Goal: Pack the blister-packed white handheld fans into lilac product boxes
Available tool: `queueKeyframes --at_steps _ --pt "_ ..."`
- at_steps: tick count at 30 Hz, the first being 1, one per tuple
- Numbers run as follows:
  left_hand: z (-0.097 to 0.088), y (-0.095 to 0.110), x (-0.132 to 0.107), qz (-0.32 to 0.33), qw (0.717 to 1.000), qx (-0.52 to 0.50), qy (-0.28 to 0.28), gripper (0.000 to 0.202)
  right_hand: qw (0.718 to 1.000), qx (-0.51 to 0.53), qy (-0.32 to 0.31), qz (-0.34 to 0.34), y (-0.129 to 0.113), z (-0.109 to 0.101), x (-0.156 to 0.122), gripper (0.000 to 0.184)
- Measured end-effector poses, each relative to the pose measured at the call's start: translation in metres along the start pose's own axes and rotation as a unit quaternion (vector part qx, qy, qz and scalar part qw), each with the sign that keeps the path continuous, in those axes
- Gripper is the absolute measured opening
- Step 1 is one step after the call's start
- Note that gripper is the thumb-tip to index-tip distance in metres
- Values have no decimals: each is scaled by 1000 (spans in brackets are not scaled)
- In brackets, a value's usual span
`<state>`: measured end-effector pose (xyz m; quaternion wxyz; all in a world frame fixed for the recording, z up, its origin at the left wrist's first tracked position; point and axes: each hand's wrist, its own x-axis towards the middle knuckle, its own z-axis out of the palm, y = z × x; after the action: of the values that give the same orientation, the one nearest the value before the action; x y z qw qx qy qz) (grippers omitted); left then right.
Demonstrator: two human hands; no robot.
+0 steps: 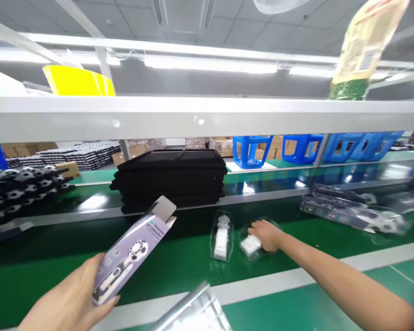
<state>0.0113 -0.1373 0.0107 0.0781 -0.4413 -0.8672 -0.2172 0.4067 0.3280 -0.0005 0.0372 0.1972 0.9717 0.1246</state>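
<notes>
My left hand is wrapped round the lower end of a purple printed carton, which shows a football-topped device and has its top flap standing up. Out over the green belt, my right hand has its fingers curled on a clear plastic tray with a white piece inside. Just left of that hand lies a second clear plastic tray, also holding a white piece, with a round patterned part at its far end. Clear plastic packaging shows at the bottom edge, close to me.
A stack of black trays stands behind the green conveyor belt. Football-patterned items are piled at left. More cartons and plastic trays lie at right. A white shelf crosses overhead; blue stools stand beyond.
</notes>
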Motion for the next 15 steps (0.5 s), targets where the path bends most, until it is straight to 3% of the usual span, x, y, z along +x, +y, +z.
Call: queueKeyframes --at_steps 4,6,8,11,13,15 --pt "-33 84 2 80 988 109 -80 78 986 4 124 115 9 -81 5 55" --pt "-38 125 5 105 983 88 -120 81 982 6 162 92 -9 -117 2 52" --pt "-41 167 4 137 977 59 -150 85 982 6 187 2 -40 -138 -6 42" --pt "-42 215 -1 210 960 32 -182 91 973 35 194 -118 -67 -132 -32 34" --pt "-42 222 -6 226 961 25 -156 98 984 85 136 -72 -48 -112 -58 33" --pt "-40 206 -14 180 980 -5 -87 102 990 124 52 34 -7 -91 -88 32"
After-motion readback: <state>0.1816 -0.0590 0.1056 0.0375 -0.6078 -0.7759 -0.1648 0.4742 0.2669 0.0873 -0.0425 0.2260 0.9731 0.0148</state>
